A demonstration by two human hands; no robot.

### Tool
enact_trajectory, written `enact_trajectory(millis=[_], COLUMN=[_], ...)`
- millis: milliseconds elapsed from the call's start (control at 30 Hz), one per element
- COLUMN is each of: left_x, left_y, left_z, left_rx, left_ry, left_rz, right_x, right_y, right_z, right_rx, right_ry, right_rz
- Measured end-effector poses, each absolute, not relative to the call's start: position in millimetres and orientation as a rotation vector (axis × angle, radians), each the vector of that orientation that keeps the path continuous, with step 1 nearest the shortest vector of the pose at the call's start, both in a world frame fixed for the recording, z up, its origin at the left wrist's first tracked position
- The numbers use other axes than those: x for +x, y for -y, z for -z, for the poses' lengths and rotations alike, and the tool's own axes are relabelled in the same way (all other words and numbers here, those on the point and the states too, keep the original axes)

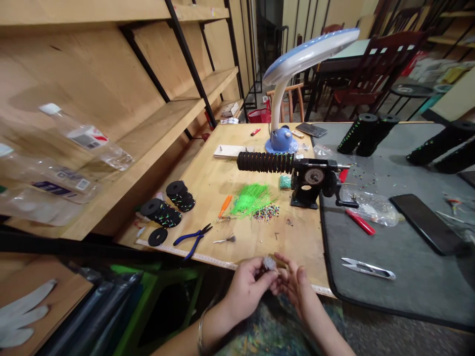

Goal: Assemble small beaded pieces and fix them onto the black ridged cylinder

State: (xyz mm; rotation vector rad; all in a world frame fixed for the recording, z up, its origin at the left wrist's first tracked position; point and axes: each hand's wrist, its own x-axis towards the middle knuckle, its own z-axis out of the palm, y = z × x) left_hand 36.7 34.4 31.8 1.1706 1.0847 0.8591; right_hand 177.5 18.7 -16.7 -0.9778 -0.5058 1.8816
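Near the table's front edge, my left hand (243, 289) is closed, with a small grey, tuft-like thing (269, 263) at its thumb and forefinger. What exactly this thing is I cannot make out. Close against it on the right is my right hand (302, 291), its thumb and forefinger stretched apart and its other fingers partly bent beside my left fingertips. Beyond the hands, a short grey-bristled brush-like piece (225, 239) lies on the wood. Blue-handled pliers (193, 241) rest to the left. Bright green thin strands (250, 198) are heaped farther back, next to many coloured beads (266, 212).
A black hand-cranked winder (311, 178) carries a row of black foam discs (265, 162). Foam spools (158, 210) stand at the left, near an orange-handled tool (224, 205). On the grey mat (349, 242) lie thread snips (369, 268), a red tool (359, 221) and a phone (426, 222).
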Motion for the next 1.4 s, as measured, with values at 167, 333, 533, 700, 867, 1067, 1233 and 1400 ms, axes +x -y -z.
enact_trajectory(millis=[167, 333, 533, 700, 867, 1067, 1233, 1400], left_x=[34.5, 39.3, 41.3, 37.1, 35.7, 34.1, 30.7, 29.3], left_y=[-38.2, -37.6, -38.7, -40.5, -40.4, -37.2, -32.5, -29.6], left_z=[-24.1, -23.8, -21.2, -13.4, -16.7, -20.3, -14.6, -16.4], left_rx=[1.018, 0.925, 0.881, 0.794, 0.798, 0.851, 0.795, 0.873], left_ry=[-1.178, -1.175, -1.206, -1.251, -1.235, -1.238, -1.208, -1.216], left_rz=[-0.935, -0.961, -0.960, -1.008, -0.988, -0.922, -0.891, -0.876], right_x=[175.9, 172.8, 172.8, 174.2, 174.2, 175.3, 176.3, 174.8], right_y=[-20.7, -20.5, -21.0, -20.5, -20.1, -17.3, -14.7, -12.6], right_z=[5.5, 2.9, 8.3, 3.9, 5.5, 12.2, 7.7, 10.2], right_rx=[-1.111, -1.208, -1.321, -1.344, -1.339, -1.354, -1.392, -1.389], right_ry=[0.661, 0.815, 0.946, 0.922, 0.890, 0.888, 0.981, 1.148], right_rz=[-1.819, -1.685, -1.555, -1.551, -1.566, -1.522, -1.492, -1.445])
